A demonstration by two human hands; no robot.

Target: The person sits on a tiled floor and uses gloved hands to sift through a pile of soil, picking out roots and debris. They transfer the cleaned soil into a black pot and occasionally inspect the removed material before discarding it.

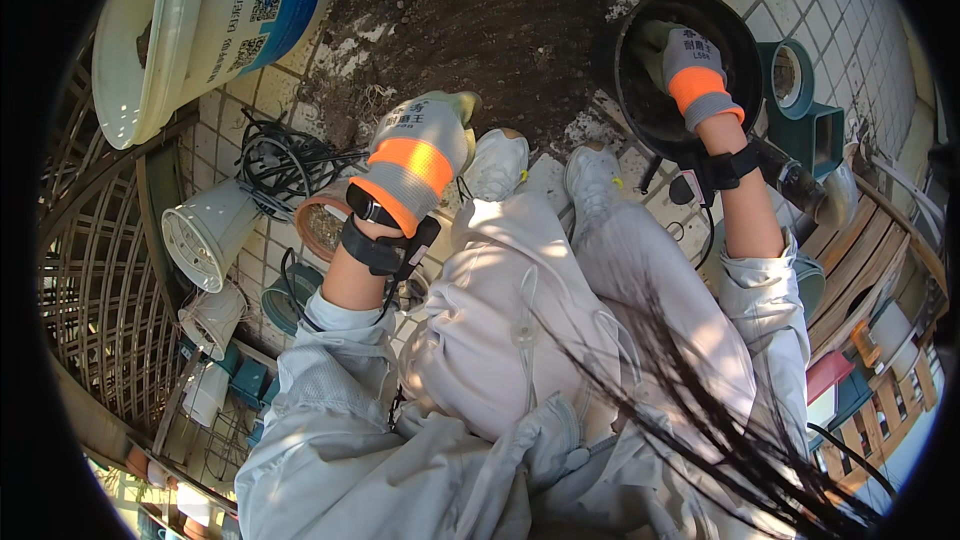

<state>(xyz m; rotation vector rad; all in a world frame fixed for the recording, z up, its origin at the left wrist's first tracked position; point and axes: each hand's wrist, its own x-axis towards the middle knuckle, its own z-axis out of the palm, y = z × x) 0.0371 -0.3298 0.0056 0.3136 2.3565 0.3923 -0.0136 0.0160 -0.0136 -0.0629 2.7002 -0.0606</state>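
Observation:
My left hand (420,142), in a grey and orange work glove with olive fingertips, hovers over or rests at the near edge of a dark soil heap (487,37). Its fingers curl under, and I cannot see whether anything is in them. My right hand (694,71), gloved alike, reaches into a round black plastic pot (626,97) at the right edge of the soil. The pot tilts with its mouth towards me. Its dark inside hides what the fingers of that hand touch.
At the upper left a large white and blue plastic bucket (225,22) lies tipped. Coiled black cable (281,161), a pale plastic pot (214,229) and a terracotta pot (319,217) lie left of my shoes. Green pots (817,135) and a wooden slatted piece (855,255) are at right.

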